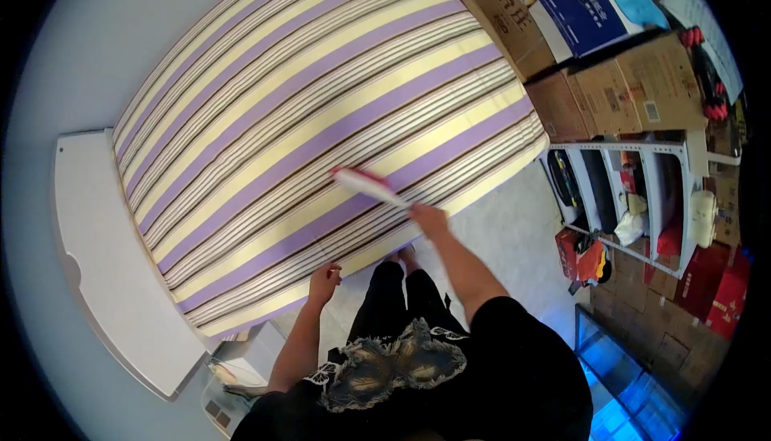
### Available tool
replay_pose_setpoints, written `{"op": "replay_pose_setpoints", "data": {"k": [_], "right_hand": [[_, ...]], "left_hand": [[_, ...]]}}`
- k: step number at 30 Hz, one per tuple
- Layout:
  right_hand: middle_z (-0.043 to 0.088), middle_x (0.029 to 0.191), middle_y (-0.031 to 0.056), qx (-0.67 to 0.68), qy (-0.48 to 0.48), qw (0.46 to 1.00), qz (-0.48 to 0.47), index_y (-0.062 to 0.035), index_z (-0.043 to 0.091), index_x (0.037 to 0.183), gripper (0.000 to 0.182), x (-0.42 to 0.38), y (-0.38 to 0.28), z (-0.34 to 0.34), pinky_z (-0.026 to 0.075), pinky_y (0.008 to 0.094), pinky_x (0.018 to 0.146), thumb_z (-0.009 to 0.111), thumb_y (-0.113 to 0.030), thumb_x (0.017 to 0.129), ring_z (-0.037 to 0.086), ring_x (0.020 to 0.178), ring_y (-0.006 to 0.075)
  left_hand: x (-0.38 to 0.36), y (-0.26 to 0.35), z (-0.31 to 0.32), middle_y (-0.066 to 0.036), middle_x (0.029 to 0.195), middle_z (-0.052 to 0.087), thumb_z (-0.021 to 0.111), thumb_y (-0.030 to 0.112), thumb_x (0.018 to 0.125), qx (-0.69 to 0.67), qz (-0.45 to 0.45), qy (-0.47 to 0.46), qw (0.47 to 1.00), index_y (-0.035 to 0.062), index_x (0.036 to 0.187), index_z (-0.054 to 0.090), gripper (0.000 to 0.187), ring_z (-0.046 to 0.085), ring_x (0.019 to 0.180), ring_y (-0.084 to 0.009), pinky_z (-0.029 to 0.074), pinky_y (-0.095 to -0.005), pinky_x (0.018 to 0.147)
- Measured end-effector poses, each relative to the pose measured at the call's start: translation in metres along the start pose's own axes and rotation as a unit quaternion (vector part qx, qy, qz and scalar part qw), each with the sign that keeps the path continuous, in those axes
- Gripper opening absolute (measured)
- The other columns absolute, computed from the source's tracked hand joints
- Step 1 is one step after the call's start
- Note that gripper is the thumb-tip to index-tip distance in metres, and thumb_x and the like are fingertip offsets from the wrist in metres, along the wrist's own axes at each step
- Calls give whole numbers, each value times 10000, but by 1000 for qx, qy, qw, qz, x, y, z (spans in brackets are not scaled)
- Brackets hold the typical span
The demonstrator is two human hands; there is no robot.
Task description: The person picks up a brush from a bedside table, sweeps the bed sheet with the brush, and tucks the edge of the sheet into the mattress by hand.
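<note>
In the head view, my right hand point(430, 220) is closed around the white handle of a bed brush point(365, 185). The brush has a long pale back and a red bristle edge; motion blurs it slightly. It reaches out over the striped bedsheet point(321, 132), with its head overlapping the purple and yellow stripes. My left hand point(324, 282) is held near the bed's front edge, empty, with its fingers loosely bent and partly apart. The sheet lies mostly smooth over the mattress.
A white headboard point(120, 272) stands at the left. Cardboard boxes point(634, 87) are stacked on the right above a white shelf rack point(610, 192). A blue-lit glass tank point(626, 389) is at lower right. Grey floor point(506, 224) shows beside the bed.
</note>
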State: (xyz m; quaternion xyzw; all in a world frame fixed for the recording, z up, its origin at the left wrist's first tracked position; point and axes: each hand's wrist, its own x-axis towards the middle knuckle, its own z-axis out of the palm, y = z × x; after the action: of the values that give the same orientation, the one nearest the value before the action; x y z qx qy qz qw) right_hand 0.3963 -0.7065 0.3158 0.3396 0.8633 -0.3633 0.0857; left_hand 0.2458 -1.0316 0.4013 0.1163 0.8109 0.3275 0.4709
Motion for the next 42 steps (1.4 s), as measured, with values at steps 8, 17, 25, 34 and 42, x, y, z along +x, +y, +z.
{"op": "replay_pose_setpoints", "data": {"k": [8, 17, 25, 34, 42], "right_hand": [[658, 1016, 180, -66, 221, 861, 453, -112, 644, 1037, 350, -54, 118, -197, 479, 482, 815, 455, -379, 915, 619, 953, 386], [632, 962, 257, 49, 282, 945, 156, -18, 589, 1082, 451, 18, 14, -88, 469, 493, 721, 445, -426, 955, 615, 878, 416], [660, 988, 124, -158, -254, 920, -253, -146, 609, 1091, 312, 95, -237, 50, 507, 454, 749, 453, -336, 898, 643, 905, 314], [660, 903, 150, -131, -180, 961, -164, -157, 613, 1002, 231, 168, -156, 17, 500, 471, 732, 491, -313, 884, 642, 824, 361], [665, 987, 145, 32, 184, 940, 285, -221, 624, 1113, 299, 216, 82, -215, 481, 458, 771, 493, -385, 900, 627, 919, 351]], "left_hand": [[-6, -66, -27, -112, 690, 667, 567, 234, 861, 10, -78, 22, 997, 30, 914, 645, 224, 645, 592, -170, 506, -314, 583], [2, -75, -22, -113, 680, 670, 563, 223, 889, -101, -48, 79, 991, 17, 933, 641, 224, 662, 613, -170, 513, -312, 580], [-21, -64, -20, -111, 670, 671, 564, 193, 857, -82, -95, 131, 983, 27, 937, 656, 206, 668, 602, -184, 523, -305, 563], [-32, -42, 53, -114, 673, 665, 569, 137, 877, -194, -136, 116, 965, 5, 956, 647, 173, 651, 583, -163, 522, -285, 529], [14, 45, 93, -133, 747, 679, 549, 158, 901, -136, -90, 58, 985, -2, 983, 636, 200, 673, 643, -177, 542, -297, 592]]}}
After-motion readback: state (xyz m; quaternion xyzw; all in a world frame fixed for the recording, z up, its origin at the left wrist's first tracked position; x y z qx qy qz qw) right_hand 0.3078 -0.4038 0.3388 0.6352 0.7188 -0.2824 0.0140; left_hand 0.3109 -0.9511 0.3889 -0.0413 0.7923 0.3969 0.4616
